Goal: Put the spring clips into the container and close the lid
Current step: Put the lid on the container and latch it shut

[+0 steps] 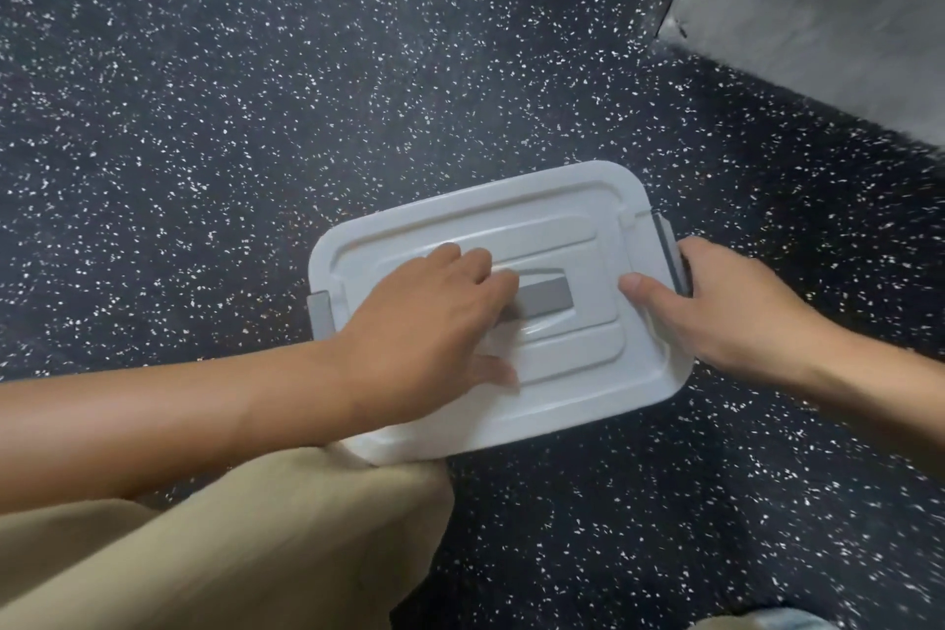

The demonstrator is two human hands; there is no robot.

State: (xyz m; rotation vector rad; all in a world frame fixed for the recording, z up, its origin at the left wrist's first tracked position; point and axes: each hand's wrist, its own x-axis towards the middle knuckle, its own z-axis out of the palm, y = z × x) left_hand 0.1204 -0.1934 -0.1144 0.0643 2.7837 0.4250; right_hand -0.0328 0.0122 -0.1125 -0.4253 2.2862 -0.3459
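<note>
A white plastic container stands on the dark speckled floor with its white lid (557, 215) lying on top. The lid has a grey handle (544, 299) in its middle and grey latches at the left end (319, 315) and right end (667, 251). My left hand (429, 322) rests flat on the lid, fingers spread over the left part of the handle. My right hand (716, 312) grips the right end, thumb on the lid and fingers curled around the right latch. No spring clips are visible; the container's inside is hidden under the lid.
My knee in beige trousers (286, 542) touches the container's near left corner. A grey concrete block or wall base (828, 10) rises at the upper right. Dark speckled floor (255, 118) surrounds the container.
</note>
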